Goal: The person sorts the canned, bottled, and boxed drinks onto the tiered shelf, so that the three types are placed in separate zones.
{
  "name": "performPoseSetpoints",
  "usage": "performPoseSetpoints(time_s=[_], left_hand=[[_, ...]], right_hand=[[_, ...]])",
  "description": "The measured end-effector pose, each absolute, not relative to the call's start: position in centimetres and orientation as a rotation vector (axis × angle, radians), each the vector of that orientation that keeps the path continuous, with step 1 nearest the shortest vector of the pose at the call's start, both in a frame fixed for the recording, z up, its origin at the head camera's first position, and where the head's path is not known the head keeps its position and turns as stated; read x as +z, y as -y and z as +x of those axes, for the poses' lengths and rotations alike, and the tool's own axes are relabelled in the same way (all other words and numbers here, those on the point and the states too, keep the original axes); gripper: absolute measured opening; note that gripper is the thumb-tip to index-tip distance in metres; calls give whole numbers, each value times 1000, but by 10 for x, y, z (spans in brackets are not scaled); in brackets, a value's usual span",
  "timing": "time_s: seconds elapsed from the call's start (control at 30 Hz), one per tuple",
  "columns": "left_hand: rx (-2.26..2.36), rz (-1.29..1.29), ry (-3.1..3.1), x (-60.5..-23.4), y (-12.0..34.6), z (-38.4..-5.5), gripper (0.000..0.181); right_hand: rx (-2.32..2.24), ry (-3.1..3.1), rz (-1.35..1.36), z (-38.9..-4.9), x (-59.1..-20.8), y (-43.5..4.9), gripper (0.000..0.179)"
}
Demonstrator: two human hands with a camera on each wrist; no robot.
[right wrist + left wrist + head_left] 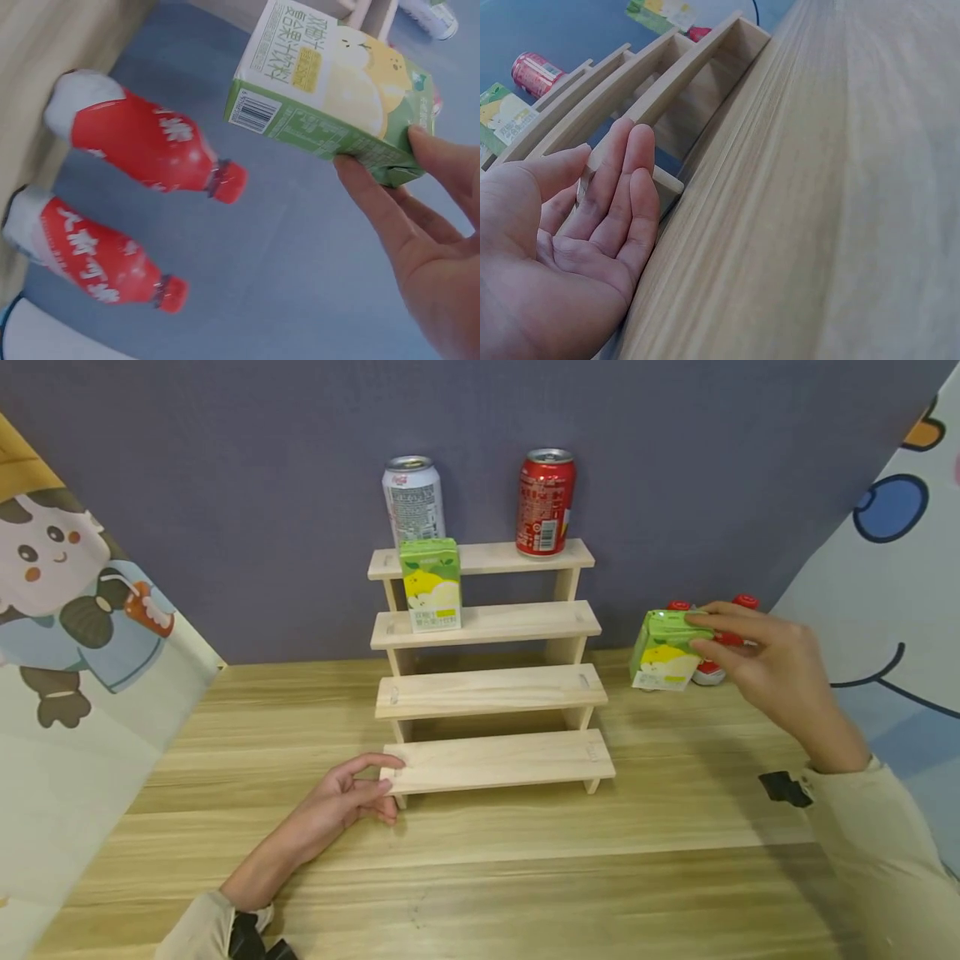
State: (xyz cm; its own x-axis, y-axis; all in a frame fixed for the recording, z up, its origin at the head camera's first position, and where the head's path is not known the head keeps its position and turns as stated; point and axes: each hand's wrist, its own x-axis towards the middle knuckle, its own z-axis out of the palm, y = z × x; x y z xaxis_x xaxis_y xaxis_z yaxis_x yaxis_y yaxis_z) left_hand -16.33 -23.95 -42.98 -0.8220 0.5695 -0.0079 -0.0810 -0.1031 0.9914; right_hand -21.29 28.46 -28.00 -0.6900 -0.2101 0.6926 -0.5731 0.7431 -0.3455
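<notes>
My right hand (776,672) pinches a green and yellow juice carton (664,652) by its upper end, off to the right of a wooden stepped rack (495,760). In the right wrist view the held carton (322,82) is clear of the two bottles. The left end of the rack's lowest step is gripped by my left hand (337,806), thumb on one side and fingers on the other. A second juice carton (432,589) stands upright at the left of the rack's second step from the top. On the top step are a white can (414,502) and a red can (546,502).
Two red-capped bottles (142,142) stand behind the held carton, by the dark wall (300,527). Printed cartoon panels (97,585) flank the wood-grain table (480,893) on both sides.
</notes>
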Motion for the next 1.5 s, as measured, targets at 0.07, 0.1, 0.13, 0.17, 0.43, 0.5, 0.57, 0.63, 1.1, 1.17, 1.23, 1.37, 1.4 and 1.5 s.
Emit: performPoseSetpoints(time_s=[0.07, 0.1, 0.13, 0.17, 0.43, 0.5, 0.57, 0.63, 1.1, 1.17, 1.23, 1.37, 1.4, 1.5], left_hand=[[1975, 535, -1737, -430, 240, -163, 36], [1975, 536, -1738, -430, 240, -163, 36], [1975, 536, -1737, -431, 241, -163, 35], [1976, 536, -1736, -431, 241, -164, 35], [1977, 557, -1723, -431, 241, -165, 35], [1974, 558, -1728, -430, 241, -165, 35], [1971, 556, -1730, -430, 241, -166, 35], [1972, 555, -1731, -430, 241, -166, 35], [1985, 523, -1739, -430, 241, -164, 35], [1984, 520, -1743, -430, 240, -164, 35], [1983, 518, -1744, -430, 240, -164, 35], [1984, 528, -1739, -431, 240, -165, 35], [1984, 529, -1737, -431, 239, -165, 35], [1987, 535, -1733, -431, 239, -165, 35]], right_hand=[[730, 2292, 594, -212, -275, -279, 41], [725, 2289, 599, -212, -272, -277, 41], [716, 2284, 600, -212, -269, -274, 41], [704, 2276, 608, -212, -267, -272, 40], [702, 2231, 624, -216, -248, -256, 39], [717, 2217, 627, -218, -246, -252, 37], [750, 2205, 627, -219, -244, -247, 36], [793, 2192, 633, -222, -241, -242, 36], [1002, 2181, 647, -245, -226, -200, 30], [1022, 2190, 654, -250, -226, -194, 29], [1032, 2194, 666, -255, -226, -188, 29], [1045, 2199, 687, -260, -222, -175, 27], [1055, 2203, 689, -260, -220, -171, 26], [1069, 2211, 698, -262, -217, -161, 25]])
